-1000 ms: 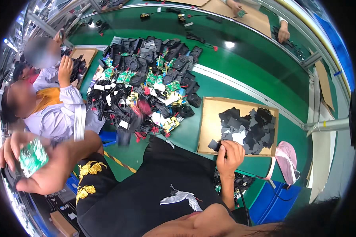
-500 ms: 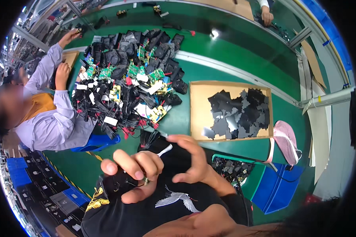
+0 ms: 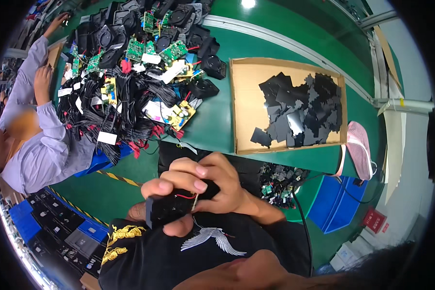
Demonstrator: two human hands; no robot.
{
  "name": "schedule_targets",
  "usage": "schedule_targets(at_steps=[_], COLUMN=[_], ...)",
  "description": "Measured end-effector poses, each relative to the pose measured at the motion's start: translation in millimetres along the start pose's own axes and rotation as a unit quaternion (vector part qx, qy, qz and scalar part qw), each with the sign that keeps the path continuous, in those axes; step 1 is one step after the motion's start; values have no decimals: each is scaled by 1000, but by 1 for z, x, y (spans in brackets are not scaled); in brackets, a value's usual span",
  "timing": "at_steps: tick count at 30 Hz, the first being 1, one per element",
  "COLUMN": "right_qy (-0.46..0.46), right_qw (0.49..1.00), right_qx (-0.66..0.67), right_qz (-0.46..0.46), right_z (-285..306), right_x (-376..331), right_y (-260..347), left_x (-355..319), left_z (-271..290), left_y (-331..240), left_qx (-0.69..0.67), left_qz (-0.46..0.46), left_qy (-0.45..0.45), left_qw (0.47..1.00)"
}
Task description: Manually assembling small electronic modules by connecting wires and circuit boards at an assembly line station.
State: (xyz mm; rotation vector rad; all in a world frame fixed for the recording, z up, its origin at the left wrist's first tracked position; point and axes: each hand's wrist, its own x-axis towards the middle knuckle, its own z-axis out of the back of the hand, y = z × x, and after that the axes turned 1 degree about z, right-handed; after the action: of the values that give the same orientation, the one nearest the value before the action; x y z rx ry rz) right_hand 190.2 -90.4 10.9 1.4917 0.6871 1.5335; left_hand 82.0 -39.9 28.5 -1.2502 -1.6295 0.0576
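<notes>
In front of my chest I hold a black plastic casing [image 3: 165, 211], a thin red wire and a pale board edge showing at its opening. My left hand [image 3: 178, 181] wraps its fingers over the top, with the thumb underneath. At the casing's right end my right hand [image 3: 223, 186] presses with bent fingers; its fingertips partly overlap the left ones. Beyond my hands, on the green table, lies a heap of black casings [image 3: 181, 18], green circuit boards [image 3: 173, 51], yellow boards [image 3: 181, 116] and bundled black cables [image 3: 128, 99].
A shallow cardboard tray [image 3: 244, 104] with black flat sheets [image 3: 295, 113] is on the table to the right. Beside it are a pink mesh item [image 3: 357, 145] and a blue bin [image 3: 336, 208]. At left sits a co-worker in a pale lilac sleeve [image 3: 38, 145].
My right hand, apart with fingers spread before, has moved left and closed on the casing in my left hand. The casing has turned, showing the red wire. The whole view has shifted.
</notes>
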Motion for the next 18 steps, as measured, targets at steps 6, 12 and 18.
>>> schedule_targets(at_steps=[6,12,18], right_qy=[-7,-38,121], right_qw=[997,993,988], right_qx=[43,-51,-2], right_qz=[-63,-104,-98], right_z=[29,73,90], right_x=[-8,9,36], right_y=[1,21,24], left_x=[26,29,66], left_z=[45,67,60], left_y=[-16,-32,-25], left_qx=[8,171,4], left_qz=[191,431,564], left_qy=[114,203,407], left_qw=[975,862,719])
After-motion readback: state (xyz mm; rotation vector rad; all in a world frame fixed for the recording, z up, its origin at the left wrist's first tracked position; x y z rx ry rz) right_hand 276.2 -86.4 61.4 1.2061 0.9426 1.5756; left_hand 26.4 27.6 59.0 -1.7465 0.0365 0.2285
